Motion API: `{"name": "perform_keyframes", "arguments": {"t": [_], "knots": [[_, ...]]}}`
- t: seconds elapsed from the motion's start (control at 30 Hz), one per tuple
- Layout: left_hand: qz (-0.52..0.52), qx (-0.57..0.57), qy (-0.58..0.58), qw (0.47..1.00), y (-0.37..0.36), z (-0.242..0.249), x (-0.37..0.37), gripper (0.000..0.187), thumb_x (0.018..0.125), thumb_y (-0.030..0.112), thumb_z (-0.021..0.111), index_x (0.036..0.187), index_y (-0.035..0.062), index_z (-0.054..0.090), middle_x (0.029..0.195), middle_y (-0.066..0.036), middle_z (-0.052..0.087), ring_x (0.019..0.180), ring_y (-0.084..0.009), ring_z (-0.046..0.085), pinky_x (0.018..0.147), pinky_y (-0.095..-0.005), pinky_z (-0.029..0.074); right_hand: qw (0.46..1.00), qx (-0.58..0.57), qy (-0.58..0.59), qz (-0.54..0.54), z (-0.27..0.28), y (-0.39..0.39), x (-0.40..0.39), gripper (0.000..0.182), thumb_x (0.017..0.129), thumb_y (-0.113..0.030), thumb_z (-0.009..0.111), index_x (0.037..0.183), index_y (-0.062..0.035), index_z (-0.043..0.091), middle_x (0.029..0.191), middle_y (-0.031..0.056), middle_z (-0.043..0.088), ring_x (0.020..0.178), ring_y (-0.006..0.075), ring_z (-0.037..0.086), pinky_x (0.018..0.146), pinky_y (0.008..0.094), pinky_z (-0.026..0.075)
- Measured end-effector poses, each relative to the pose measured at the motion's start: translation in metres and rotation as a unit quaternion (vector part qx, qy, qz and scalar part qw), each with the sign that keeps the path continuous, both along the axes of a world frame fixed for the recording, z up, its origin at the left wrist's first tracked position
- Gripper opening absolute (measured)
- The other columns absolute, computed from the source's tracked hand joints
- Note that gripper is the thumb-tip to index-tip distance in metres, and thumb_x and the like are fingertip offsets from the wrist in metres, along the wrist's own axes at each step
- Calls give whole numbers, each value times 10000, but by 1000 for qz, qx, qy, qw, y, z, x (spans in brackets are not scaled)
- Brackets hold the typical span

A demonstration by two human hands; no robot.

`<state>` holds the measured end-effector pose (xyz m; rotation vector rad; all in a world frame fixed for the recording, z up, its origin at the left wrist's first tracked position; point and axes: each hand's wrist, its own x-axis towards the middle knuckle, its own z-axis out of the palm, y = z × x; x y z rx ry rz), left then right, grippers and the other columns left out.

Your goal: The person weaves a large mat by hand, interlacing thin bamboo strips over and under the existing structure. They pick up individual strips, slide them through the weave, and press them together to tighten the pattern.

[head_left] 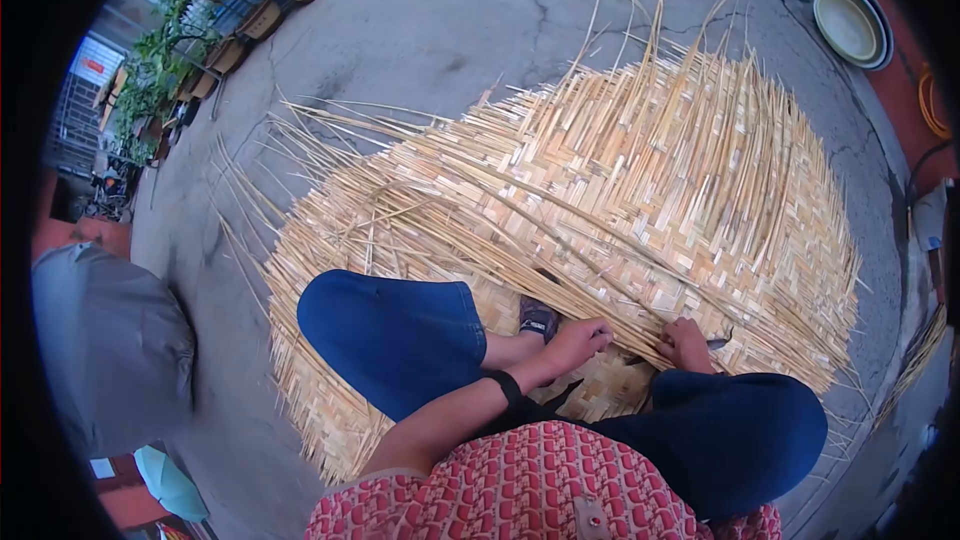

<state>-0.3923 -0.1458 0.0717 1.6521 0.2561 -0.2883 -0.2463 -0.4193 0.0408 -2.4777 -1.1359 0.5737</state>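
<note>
A large mat (640, 175) woven from pale reed strips spreads over the ground, and I squat on it. Long loose reed strips (470, 240) lie in a bundle slantwise across it, ending by my hands. My left hand (578, 344), below a black wristband (508, 387), is closed just over the near edge of the bundle; what its fingers hold is too small to make out. To its right, my right hand (687, 344) is curled with its fingers around the strips. A dark, blade-like piece (718, 342) shows right beside that hand.
My shoe (538, 318) rests on the mat between my knees. Potted plants (262, 18) line the far left edge of the concrete yard (440, 30). A covered grey bulk (110, 345) stands at left. A round basin (850, 22) leans on the red wall at right.
</note>
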Motion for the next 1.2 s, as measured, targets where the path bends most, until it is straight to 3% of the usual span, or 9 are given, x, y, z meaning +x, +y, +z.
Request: {"name": "perform_keyframes", "arguments": {"t": [0.1,0.13,0.27,0.33,0.67,0.8,0.87,1.0,1.2], "knots": [[19,66,9,998,2,10,-3,160,992,191,645,1016,33,653,794,-65,649,728,-108,607,671,-300,513,966,75,191,-159,13,10,-12,267,985,-266,642,1011,-5,591,884,266,651,841,463,623,742,480,484],[57,82,-65,993,-2,-8,-7,170,953,187,649,993,22,667,868,-145,701,810,-283,694,764,-398,541,973,74,133,-171,-9,9,-14,228,985,-246,644,1050,-28,665,833,216,673,779,377,653,738,422,511],[54,93,-98,989,-5,-18,-9,119,899,145,631,949,36,629,821,-121,658,793,-261,659,735,-402,525,973,120,199,-14,-66,4,7,145,901,-143,695,941,-7,726,836,145,717,801,214,693,740,354,540],[46,54,-65,995,-2,15,-11,121,874,131,627,927,24,608,811,-134,641,782,-280,648,731,-407,517,802,235,515,-191,-108,-2,-10,175,938,-151,715,1051,-35,649,805,31,688,679,119,637,583,269,497],[21,39,-117,992,-5,7,12,190,928,208,636,960,21,642,811,-94,665,808,-213,669,735,-381,534,936,151,270,-166,-14,17,12,145,913,-133,716,993,-30,655,793,57,661,692,162,622,613,307,490],[228,-254,129,931,-5,73,40,448,1033,456,582,1202,42,568,943,-62,675,894,-193,669,829,-348,548,946,163,214,-181,24,0,22,133,903,-126,717,970,-28,657,788,68,651,697,180,616,625,322,488],[311,-458,13,833,14,82,70,348,1081,338,532,1281,53,537,1068,-92,673,938,-193,675,876,-372,567,948,173,182,-195,48,-12,25,128,898,-123,717,959,-27,658,785,73,645,700,188,613,632,330,487],[351,-228,-325,848,67,164,89,222,1096,192,482,1251,39,521,1041,-97,648,926,-203,684,855,-354,586,951,191,108,-218,102,-36,26,117,888,-116,717,936,-25,660,780,83,635,705,206,607,644,345,484],[256,-353,-140,889,102,181,95,185,993,93,650,1137,80,535,1071,-98,661,980,-235,695,883,-415,606,951,218,-44,-214,211,-66,13,103,872,-105,718,901,-22,663,773,99,619,713,231,598,662,368,481]]}}
